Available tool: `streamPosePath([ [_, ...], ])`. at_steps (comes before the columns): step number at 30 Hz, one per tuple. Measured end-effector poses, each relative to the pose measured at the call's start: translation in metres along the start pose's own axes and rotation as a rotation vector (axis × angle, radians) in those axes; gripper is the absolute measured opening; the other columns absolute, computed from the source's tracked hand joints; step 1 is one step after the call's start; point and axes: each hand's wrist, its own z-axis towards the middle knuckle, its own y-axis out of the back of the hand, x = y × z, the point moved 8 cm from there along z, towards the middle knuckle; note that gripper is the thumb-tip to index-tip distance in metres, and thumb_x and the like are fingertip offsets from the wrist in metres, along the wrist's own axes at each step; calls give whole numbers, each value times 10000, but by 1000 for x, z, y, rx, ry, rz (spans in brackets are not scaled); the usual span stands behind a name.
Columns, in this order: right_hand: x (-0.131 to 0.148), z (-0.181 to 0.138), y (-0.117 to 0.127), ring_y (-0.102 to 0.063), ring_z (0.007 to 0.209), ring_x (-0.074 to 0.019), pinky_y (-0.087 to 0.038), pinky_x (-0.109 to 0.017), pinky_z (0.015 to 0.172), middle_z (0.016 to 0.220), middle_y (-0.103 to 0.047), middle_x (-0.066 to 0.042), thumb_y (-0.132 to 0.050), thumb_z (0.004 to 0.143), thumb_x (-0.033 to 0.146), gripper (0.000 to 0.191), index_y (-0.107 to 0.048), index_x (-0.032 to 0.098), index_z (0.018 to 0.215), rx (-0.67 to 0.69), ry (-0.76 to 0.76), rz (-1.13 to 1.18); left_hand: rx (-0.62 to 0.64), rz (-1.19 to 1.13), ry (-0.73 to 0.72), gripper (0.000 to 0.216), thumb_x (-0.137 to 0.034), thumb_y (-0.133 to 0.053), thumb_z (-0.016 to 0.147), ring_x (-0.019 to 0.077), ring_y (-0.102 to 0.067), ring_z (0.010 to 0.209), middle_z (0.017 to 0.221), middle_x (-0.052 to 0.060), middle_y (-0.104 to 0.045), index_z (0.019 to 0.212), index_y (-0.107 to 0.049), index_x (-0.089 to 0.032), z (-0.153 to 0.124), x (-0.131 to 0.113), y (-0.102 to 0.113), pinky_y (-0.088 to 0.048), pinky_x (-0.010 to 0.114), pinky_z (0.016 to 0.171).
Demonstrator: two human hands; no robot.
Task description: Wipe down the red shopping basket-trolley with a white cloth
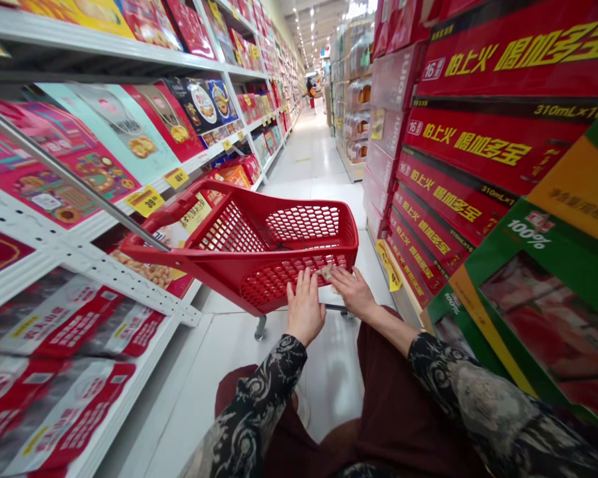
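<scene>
In front of me a red plastic shopping cart (214, 257) with perforated basket walls stands tilted in the aisle. My left hand (305, 307) lies with outstretched fingers against the near side of its basket. My right hand (353, 290) is just to the right, fingers extended leftward at the same lattice wall. A small, pale, crumpled-looking scrap (325, 271) shows at the right fingertips, between the two hands. What it is, and whether it is gripped, is unclear. Both palms are hidden. The visible part of the basket holds nothing I can make out.
White shelves (94, 229) with packaged gift boxes and yellow price tags run along the left. Stacked red drink cartons (478, 143) and a green box (543, 265) line the right. A white tiled floor (306, 159) leads toward a distant person (311, 93).
</scene>
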Motion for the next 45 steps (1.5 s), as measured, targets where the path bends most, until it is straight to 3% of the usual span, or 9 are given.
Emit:
streamPosePath([
  [5,2,12,33,-422,1251,-207,-219,-464,1054,1271,-547,-92,-409,893,173,329,-567,200,1181,-128,-24,46,-7,11,6,662,-218,-494,747,262,-176,1375,1486,141,-212,1364,-295,-83,-2,6,0,-188,518,1092],
  [9,-11,26,55,-357,1296,-204,-176,-473,1071,1305,-517,-90,-393,890,174,342,-554,195,1192,-225,-129,46,-31,25,-1,661,-228,-514,746,275,-195,1369,1479,156,-228,1355,-303,-84,0,6,5,-205,529,1083],
  [13,-19,12,28,-376,1280,-206,-178,-481,1066,1310,-512,-87,-402,885,147,340,-551,194,1187,-112,-254,59,-26,47,-33,637,-249,-504,760,286,-204,1364,1470,169,-244,1345,-318,-79,1,2,5,-215,538,1075],
  [18,-3,-18,-3,-400,1262,-208,-220,-469,1052,1299,-523,-91,-419,876,139,328,-566,190,1165,24,-354,141,-9,55,-32,634,-272,-483,771,299,-197,1364,1472,172,-240,1352,-313,-83,-1,7,0,-222,548,1066],
  [22,12,-15,18,-320,1314,-184,-168,-447,1084,1327,-496,-70,-414,862,137,386,-525,199,1226,-82,-369,164,4,49,-31,646,-278,-478,773,305,-191,1364,1476,173,-228,1365,-295,-94,1,11,-4,-212,560,1061],
  [26,9,0,37,-279,1332,-178,-149,-430,1092,1366,-452,-55,-416,858,151,406,-503,202,1252,-163,-383,161,9,53,-33,659,-284,-479,772,311,-194,1360,1478,178,-218,1368,-283,-82,4,9,-7,-209,563,1060],
  [35,4,0,-11,-413,1241,-188,-267,-417,1043,1314,-512,-43,-413,896,172,317,-559,208,1175,-32,-453,233,22,49,-48,652,-301,-475,776,313,-190,1360,1478,181,-216,1361,-290,-81,3,6,-16,-207,562,1058],
  [42,14,11,22,-316,1310,-152,-238,-354,1083,1367,-451,-41,-391,898,178,364,-523,186,1237,-150,-397,229,20,38,-20,663,-300,-477,774,313,-182,1362,1477,185,-217,1367,-276,-82,3,12,-12,-206,567,1056],
  [45,17,18,22,-301,1320,-162,-251,-362,1077,1369,-448,-39,-388,911,211,362,-513,206,1251,-135,-389,223,25,23,-6,667,-297,-483,771,314,-182,1362,1476,190,-215,1367,-274,-82,3,14,-14,-201,568,1056],
])
